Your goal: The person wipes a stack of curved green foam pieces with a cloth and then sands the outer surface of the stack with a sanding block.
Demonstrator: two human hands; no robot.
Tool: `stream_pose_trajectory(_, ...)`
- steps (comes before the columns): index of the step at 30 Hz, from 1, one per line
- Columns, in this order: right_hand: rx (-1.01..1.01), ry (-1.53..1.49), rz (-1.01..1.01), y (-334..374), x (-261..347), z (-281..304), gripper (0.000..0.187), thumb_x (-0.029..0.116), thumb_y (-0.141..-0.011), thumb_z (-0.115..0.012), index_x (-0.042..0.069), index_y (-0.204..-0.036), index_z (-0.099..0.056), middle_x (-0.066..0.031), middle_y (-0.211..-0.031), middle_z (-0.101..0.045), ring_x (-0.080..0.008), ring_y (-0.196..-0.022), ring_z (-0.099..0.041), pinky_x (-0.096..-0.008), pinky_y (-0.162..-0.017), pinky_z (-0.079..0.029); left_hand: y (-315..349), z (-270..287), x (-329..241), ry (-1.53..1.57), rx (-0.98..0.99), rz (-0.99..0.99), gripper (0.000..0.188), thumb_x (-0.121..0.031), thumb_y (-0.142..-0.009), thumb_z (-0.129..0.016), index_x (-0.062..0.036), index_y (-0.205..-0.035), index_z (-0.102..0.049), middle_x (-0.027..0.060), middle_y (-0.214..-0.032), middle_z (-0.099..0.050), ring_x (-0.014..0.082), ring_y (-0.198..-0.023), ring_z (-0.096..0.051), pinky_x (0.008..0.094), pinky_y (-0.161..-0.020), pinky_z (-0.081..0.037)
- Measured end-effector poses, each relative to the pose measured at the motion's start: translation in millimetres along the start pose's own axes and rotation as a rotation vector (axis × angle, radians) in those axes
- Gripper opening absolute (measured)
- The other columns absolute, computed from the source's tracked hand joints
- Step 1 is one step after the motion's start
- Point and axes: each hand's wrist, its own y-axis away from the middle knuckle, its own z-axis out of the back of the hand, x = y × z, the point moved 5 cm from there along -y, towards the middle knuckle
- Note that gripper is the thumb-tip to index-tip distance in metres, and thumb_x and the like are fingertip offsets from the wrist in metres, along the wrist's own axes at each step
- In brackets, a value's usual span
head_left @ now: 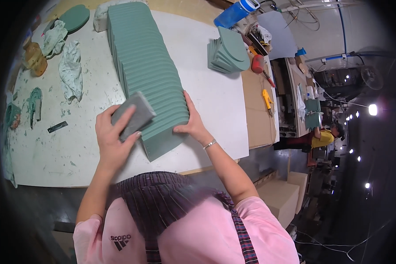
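A long row of green panels with rounded ends stands packed face to face on the white tabletop, running from near me to the far edge. My left hand grips a grey sanding block, which lies against the left side of the row near its front. On the opposite side, my right hand is spread against the rounded edges, thumb on the nearest panel and fingers along the side. It holds the row without wrapping round any single panel.
A smaller stack of green panels stands at the far right, near a blue bottle, a red cylinder and a yellow air gun. Rags, an amber jar and a small black strip lie left. A person in yellow works farther right.
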Motion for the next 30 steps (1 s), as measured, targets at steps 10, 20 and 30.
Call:
stream_pose_trajectory(10,-0.034,-0.073,0.040,-0.2,-4.0,1.4,0.136,0.035,-0.051,-0.098,0.005,-0.159,-0.020,-0.0193,-0.162,-0.026,-0.0333,-0.150,-0.026,-0.0395,-0.124,-0.022,-4.0,11.7,23.6,-0.570,-0.107,-0.126,0.044,-0.016,-0.071,-0.082,-0.0154,-0.114,-0.072,0.0086,-0.122,-0.062,0.0308,-0.113,-0.055,0.0446,-0.094,-0.041)
stream_pose_trajectory(20,-0.055,-0.079,0.054,2.2,-4.2,3.2,0.135,0.038,-0.052,-0.098,0.002,-0.158,-0.022,-0.0211,-0.162,-0.027,-0.0350,-0.150,-0.026,-0.0395,-0.123,-0.023,-54.4,-35.6,-13.6,-0.260,0.214,-0.050,0.024,-0.010,-0.078,-0.078,-0.0062,-0.089,-0.057,0.0066,-0.085,-0.055,0.0277,-0.083,-0.059,0.0404,-0.069,-0.048)
stream_pose_trajectory(30,-0.040,-0.044,0.048,2.7,4.4,-2.6,0.129,0.035,-0.056,-0.096,0.000,-0.157,-0.022,-0.0246,-0.161,-0.026,-0.0371,-0.150,-0.027,-0.0399,-0.123,-0.023,-42.3,-23.0,-1.1,-0.327,0.097,-0.151,0.012,-0.008,-0.086,-0.071,-0.0069,-0.094,-0.062,0.0096,-0.088,-0.059,0.0295,-0.080,-0.062,0.0408,-0.068,-0.049)
